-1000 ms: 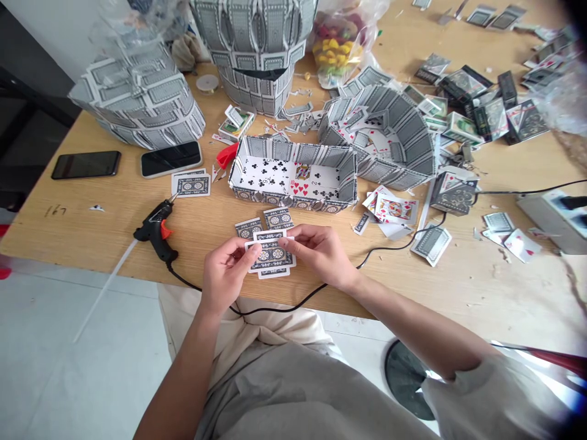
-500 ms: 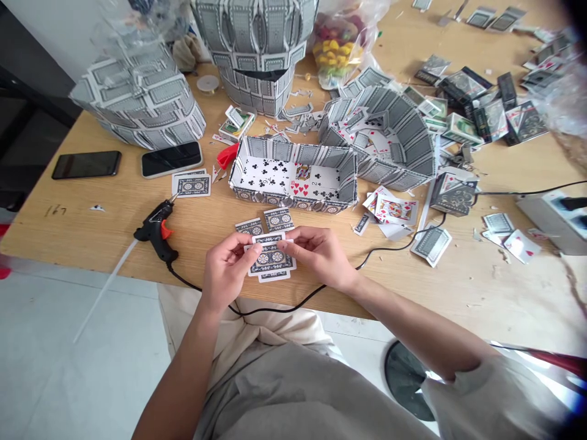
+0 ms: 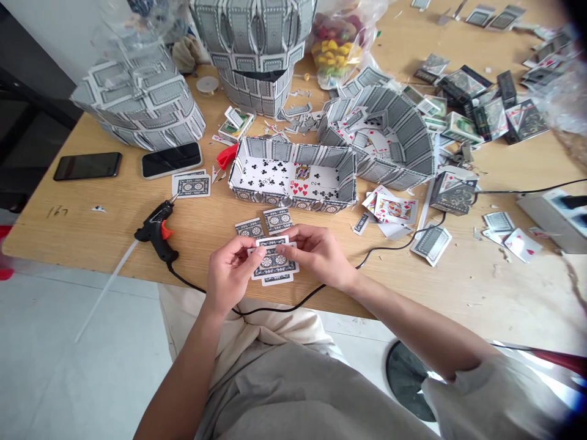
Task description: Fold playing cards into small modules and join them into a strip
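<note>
Near the table's front edge I hold several overlapping playing cards (image 3: 274, 264), patterned backs up, one crossing another. My left hand (image 3: 230, 269) pinches their left side between thumb and fingers. On the right side, my right hand (image 3: 316, 253) grips them the same way, its thumb lying on the top face. Just beyond my fingers lie two small folded card pieces, a left one (image 3: 250, 228) and a right one (image 3: 277, 220). Behind these stands an oblong box made of playing cards (image 3: 293, 198), its floor showing clubs and hearts.
A black glue gun (image 3: 158, 231) lies to the left, its cord running in front of me. Two phones, a black one (image 3: 87, 165) and a white-edged one (image 3: 171, 160), lie farther back. Card-built baskets (image 3: 142, 104), a round card tray (image 3: 398, 165), card boxes (image 3: 495, 119) and scraps surround the work.
The held cards and my left hand have shifted slightly to the right. Both hands keep their pinch, and the things on the table stay where they were.
</note>
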### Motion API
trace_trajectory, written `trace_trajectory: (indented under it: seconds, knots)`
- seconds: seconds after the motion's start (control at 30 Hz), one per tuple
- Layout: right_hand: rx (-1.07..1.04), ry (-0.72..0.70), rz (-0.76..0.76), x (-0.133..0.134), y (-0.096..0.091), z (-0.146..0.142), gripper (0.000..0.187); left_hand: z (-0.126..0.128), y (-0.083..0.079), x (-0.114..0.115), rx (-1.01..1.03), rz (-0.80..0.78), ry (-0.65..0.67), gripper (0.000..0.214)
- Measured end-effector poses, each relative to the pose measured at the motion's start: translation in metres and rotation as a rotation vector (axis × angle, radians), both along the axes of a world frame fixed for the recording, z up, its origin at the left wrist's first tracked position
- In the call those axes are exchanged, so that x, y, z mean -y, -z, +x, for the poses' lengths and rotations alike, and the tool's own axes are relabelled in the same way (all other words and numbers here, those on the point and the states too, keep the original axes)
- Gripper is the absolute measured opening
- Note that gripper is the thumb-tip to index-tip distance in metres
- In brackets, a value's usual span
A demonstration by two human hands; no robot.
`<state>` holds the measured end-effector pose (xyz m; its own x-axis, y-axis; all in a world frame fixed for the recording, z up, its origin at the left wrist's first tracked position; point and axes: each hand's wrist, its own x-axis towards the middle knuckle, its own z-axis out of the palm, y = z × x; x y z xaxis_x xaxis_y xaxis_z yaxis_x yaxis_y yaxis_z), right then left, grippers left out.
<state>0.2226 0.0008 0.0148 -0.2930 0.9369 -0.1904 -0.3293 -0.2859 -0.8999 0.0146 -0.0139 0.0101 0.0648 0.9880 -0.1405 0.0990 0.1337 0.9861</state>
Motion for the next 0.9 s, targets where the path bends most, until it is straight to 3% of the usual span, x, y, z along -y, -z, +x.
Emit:
trace_trajectory:
  seconds: [0.23,0.47,0.9]
  knots:
    - [-0.005,0.010,-0.004,-0.0003,0.0006,-0.0002,0.035,0.0038,-0.0033,-0.0005,0.043,0.023,0.005,0.030]
    - [-0.029,0.010,0.013,0.0014,0.0031,-0.0008,0.032,0.0010,-0.0017,-0.0022,0.039,0.064,0.043,0.020]
    - [0.044,0.060,0.134,0.0020,0.0026,0.0013,0.015,0.0008,-0.0027,-0.0029,0.036,0.154,0.094,0.014]
